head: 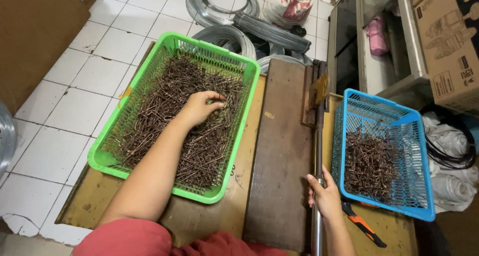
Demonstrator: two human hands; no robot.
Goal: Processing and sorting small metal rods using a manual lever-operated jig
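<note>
The left hand reaches into the green basket, fingers curled around a few brown wire pieces from the heap. The right hand is closed around a metal bar beside the wooden board, near the blue basket of bent wires.

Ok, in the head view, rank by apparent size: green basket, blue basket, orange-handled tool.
1. Green basket, clearly largest.
2. Blue basket, smaller, though it sits at a similar distance.
3. Orange-handled tool, smallest by far, partly hidden by the right hand.
</note>
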